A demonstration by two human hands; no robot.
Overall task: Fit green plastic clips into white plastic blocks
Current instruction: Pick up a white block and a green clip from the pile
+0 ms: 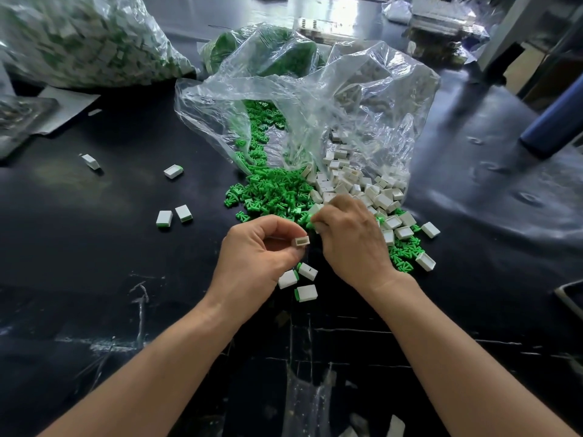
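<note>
White block [301, 241] is pinched in left hand [262, 252]: thumb and curled fingers closed on it, open end facing right, held just above black table [94, 253]. Right hand [351, 239] is just beside it, fingers curled down onto the pile edge where green clips [274, 190] meet loose white blocks [356, 187]. Fingertips [317, 223] touch green and white parts; can't tell if anything is actually gripped. Both piles spill from clear plastic bag [315, 99]. Three assembled blocks [306, 293] with green ends lie on the table right under left hand. Scattered blocks [164, 219] lie well off to the left. Big bag of white-and-green parts [79, 39] sits far left, blurred.
</note>
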